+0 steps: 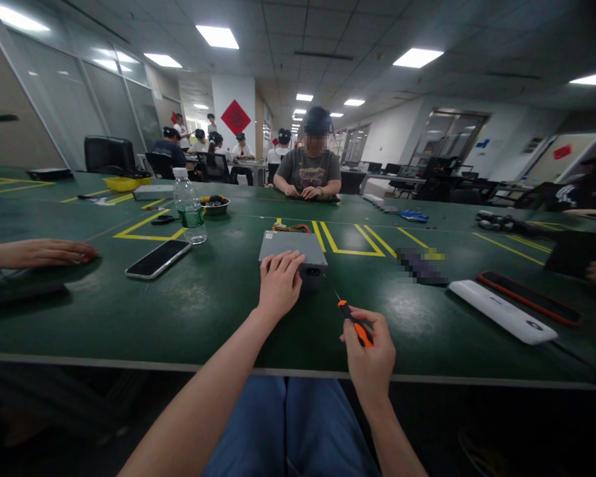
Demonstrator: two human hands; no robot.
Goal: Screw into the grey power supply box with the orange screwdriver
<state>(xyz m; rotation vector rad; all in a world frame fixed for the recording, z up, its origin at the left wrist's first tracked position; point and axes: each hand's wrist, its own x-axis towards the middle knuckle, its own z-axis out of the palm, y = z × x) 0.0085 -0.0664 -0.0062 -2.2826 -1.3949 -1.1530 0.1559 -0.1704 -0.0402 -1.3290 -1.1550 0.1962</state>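
Observation:
A grey metal box (284,244) with a socket on its near side and coloured wires at its back sits on the green table (228,311). My left hand (280,281) lies on top of the box, its fingers spread over the front edge and holding nothing. An orange and black screwdriver (356,324) is gripped by my right hand (371,351), to the right of and nearer than the box. The screwdriver's thin shaft points up and left, its tip close to the box's front right corner; whether it touches cannot be made out.
Left of the box are a phone (159,258), a water bottle (191,212) and a metal bowl (216,206). A white power strip (501,310) and an orange-edged phone (529,298) lie right. A person (310,172) sits opposite; other people's hands rest at both sides.

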